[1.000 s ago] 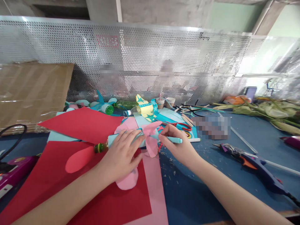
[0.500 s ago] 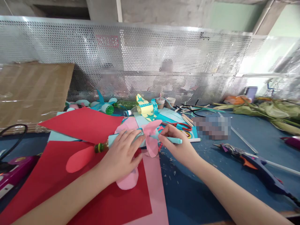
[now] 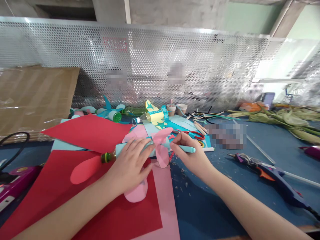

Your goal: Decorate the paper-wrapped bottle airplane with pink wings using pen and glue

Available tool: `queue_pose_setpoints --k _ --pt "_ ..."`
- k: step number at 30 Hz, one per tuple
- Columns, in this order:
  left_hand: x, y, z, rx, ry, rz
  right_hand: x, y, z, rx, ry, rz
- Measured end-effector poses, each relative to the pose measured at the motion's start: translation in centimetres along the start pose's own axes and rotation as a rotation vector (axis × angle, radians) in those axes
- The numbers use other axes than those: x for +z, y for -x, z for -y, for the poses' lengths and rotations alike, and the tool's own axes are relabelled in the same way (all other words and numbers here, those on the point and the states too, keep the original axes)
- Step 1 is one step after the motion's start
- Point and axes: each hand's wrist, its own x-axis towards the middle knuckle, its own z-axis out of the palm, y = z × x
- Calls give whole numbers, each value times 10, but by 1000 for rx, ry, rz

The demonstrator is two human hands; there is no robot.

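Observation:
A plastic bottle (image 3: pixel 120 149) wrapped in light blue paper lies on its side, its dark neck with a yellow-green ring pointing left. My left hand (image 3: pixel 133 160) is closed over its middle. Pink paper fins (image 3: pixel 162 151) stand out at the bottle's right end, and a pink paper wing (image 3: pixel 136 191) shows below my palm. In my right hand (image 3: pixel 190 151) is a light blue marker (image 3: pixel 188 149), pinched near the fins with its rear end to the right. The fingers hide its tip. A red paper oval (image 3: pixel 86 170) lies by the bottle's neck.
Red paper sheets (image 3: pixel 92 133) spread at left, over a pink sheet (image 3: pixel 166 200). A glue gun (image 3: pixel 272 176) lies at right. Behind are a yellow-and-blue decorated bottle (image 3: pixel 156 116), red-handled scissors (image 3: pixel 197 134), paper cups (image 3: pixel 182 108), and a perforated metal screen (image 3: pixel 150 56).
My right hand and the marker have shifted very slightly to the right, away from the fins. My left hand and the bottle stay in place.

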Motion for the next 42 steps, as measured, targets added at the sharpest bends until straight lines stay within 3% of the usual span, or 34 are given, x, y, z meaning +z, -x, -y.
queue_pose_setpoints --k 19,35,42 --pt "1 1 1 8 -10 1 0 -1 -2 0 2 39" --pt "0 -1 -1 16 -10 -32 0 0 0 15 0 -13" --pt "0 0 -1 3 -4 -31 -4 0 4 11 -20 -118"
